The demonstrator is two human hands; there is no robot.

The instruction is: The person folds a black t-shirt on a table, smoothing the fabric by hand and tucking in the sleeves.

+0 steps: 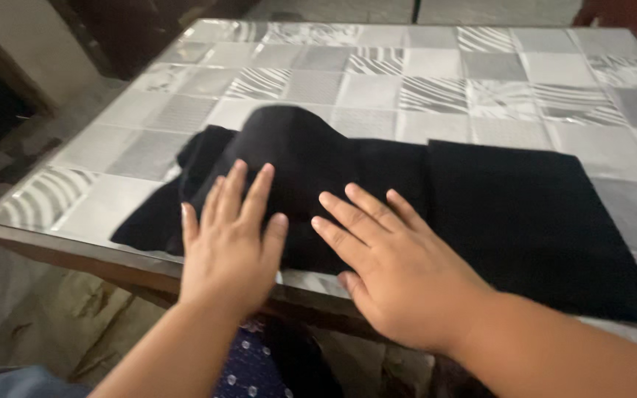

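One black cloth (377, 184) lies bunched on the one tiled table (436, 81), under the spread, flat fingers of two hands, left hand (226, 247) and right hand (392, 269), both gripping nothing.

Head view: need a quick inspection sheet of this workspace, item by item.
Surface: table topped with a grey patchwork-pattern cover, glossy.
Job's things: black cloth, right part lying flat, left part bunched and rumpled near the table's front edge.
Clutter: nothing seen.
Hands: left hand and right hand both open, palms down, fingers spread on the bunched cloth.
Cables: nothing seen.
Surroundings: mottled floor below; dark furniture behind the table, blurred.
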